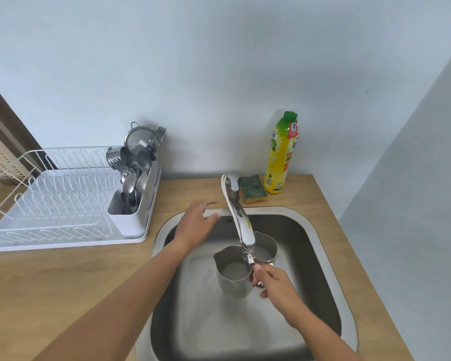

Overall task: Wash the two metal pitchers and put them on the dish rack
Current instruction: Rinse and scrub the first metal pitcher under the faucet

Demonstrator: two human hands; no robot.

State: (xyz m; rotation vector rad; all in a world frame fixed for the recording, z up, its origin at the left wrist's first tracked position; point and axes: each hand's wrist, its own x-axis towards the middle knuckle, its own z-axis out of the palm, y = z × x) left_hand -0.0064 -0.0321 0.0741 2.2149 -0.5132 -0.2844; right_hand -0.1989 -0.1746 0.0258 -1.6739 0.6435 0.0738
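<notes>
Two steel pitchers stand in the sink (320, 256). The nearer pitcher (232, 276) is under the tap's spout, and my right hand (274, 281) grips its handle. The second pitcher (267, 246) stands just behind it, partly hidden by the tap (241, 225). My left hand (197, 224) hovers with straight fingers over the sink's back left rim, left of the tap, holding nothing. The white wire dish rack (63, 201) sits on the counter at the left.
The rack's cutlery holder (134, 188) holds spoons, forks, a strainer and a small steel cup. A green and yellow sponge (253, 188) and a yellow dish soap bottle (280, 155) stand behind the sink by the wall. A wall closes off the right side.
</notes>
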